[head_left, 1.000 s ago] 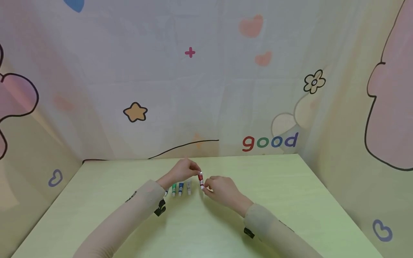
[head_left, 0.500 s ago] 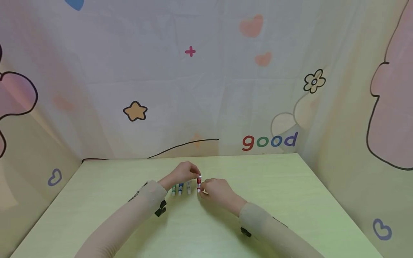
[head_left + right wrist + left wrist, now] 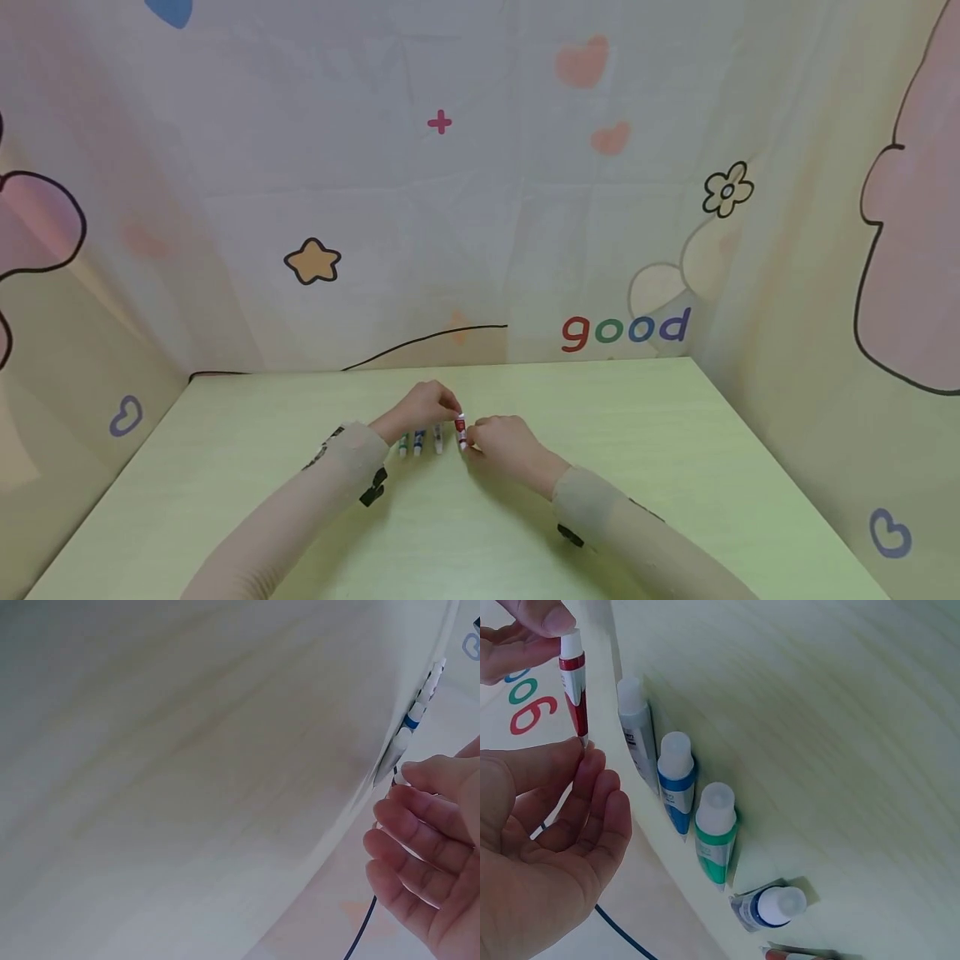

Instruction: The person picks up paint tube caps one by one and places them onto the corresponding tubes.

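A small red paint tube (image 3: 575, 682) with a white cap is stretched between both hands. My left hand (image 3: 423, 405) pinches its flat, pointed end between thumb and fingertips. At the cap, the thumb and fingers of my right hand (image 3: 508, 444) pinch from the other side; in the right wrist view the hand hides most of the tube. Just left of the red tube lies a silvery-white tube (image 3: 637, 735), then a blue tube (image 3: 676, 784) and a green tube (image 3: 716, 836), all with white caps pointing toward me.
Farther along the row are a dark-blue-banded tube (image 3: 769, 906) and a red-orange tube (image 3: 791, 954) cut by the frame edge. The pale green table (image 3: 637, 467) meets a printed cloth backdrop (image 3: 487, 208) behind and at both sides.
The red tube has come down toward the table and slightly left, closer to the row, with both hands moving along with it. Its tilt has shifted a little.
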`<state>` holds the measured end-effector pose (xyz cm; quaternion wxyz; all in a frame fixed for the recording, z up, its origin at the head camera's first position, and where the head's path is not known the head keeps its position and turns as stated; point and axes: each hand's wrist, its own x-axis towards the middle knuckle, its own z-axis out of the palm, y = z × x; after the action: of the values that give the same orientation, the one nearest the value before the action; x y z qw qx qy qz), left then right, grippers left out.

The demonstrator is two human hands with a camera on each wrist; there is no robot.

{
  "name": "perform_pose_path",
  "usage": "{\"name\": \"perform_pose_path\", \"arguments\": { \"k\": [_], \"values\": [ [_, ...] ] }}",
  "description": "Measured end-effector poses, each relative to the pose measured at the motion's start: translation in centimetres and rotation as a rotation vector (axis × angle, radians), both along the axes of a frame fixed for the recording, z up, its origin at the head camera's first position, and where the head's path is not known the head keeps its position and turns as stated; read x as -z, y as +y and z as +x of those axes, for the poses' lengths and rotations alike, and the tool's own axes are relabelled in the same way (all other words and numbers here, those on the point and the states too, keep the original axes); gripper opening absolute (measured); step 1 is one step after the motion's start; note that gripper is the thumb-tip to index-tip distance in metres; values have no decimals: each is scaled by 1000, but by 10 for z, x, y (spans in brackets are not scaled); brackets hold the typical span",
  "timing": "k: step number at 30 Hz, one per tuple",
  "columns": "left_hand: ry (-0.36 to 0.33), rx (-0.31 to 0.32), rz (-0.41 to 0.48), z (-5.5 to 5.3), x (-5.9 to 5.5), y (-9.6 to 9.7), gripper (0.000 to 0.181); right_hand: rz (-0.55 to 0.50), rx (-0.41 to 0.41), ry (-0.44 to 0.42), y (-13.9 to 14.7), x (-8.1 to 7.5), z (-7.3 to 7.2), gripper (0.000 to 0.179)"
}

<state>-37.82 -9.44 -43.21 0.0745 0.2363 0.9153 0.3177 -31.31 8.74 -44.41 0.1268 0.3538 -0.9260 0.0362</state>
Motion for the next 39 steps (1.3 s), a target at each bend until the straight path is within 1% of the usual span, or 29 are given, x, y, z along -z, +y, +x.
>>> {"name": "perform_pose_path", "arguments": {
  "k": [4, 10, 15, 20, 28, 34, 39],
  "values": [
    [4, 5, -22, -1, 2, 2, 10, 22, -11, 5, -2, 2, -2, 12],
    [19, 8, -44, -4, 6, 4, 9, 59, -14, 41, -2, 3, -4, 16],
    [34, -4, -67, -5, 10, 5, 10, 55, 0, 18, -2, 3, -6, 19],
    [49, 11, -78, -6, 12, 5, 11, 53, 3, 16, -1, 4, -8, 19],
    [41, 12, -89, -7, 14, 4, 11, 57, -15, 31, -1, 6, -10, 21],
    [20, 7, -90, -7, 14, 5, 10, 67, -12, 6, -1, 5, -10, 21],
    [12, 19, -86, -8, 13, 6, 9, 81, -3, -15, -2, 3, -10, 24]
  ]
}}
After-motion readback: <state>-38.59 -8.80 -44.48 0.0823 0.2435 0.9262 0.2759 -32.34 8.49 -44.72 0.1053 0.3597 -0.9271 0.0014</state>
